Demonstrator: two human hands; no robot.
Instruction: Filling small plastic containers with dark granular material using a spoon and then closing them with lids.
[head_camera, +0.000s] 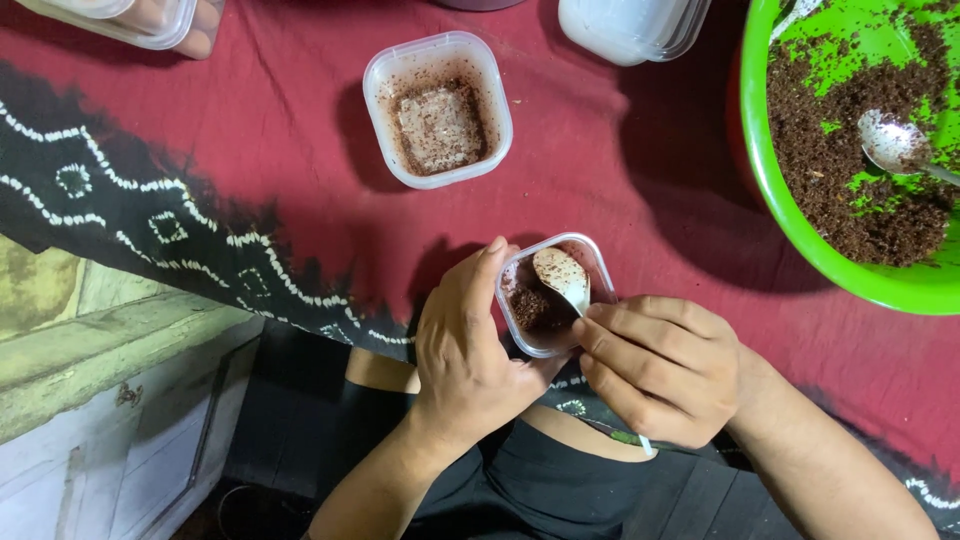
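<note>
Far left top, a tub (150, 20) cut by the frame edge. Next, an open tub (438, 108) on the red cloth (640, 180) covering the counter, brown crumbs over a pale layer inside, well apart from my hands.

My left hand (468, 350) is clenched round the small tub (553, 293) from its left side, thumb up along the wall. That tub sits at the counter's near edge, between both hands, part filled with brown crumbs. My right hand (660, 368) grips a spoon (562, 275) by the handle, touching the tub's right side; spoon's long axis runs from my right hand up-left, bowl inside the tub over the crumbs. Both hands touch the tub, left carries it.

Top centre-right, a lidded white tub (632, 25). Far right, a green bowl (790, 215) of brown crumbs with a second spoon (895, 145) lying in it, nearer my right hand.

Count: four tubs, two spoons, one bowl.
</note>
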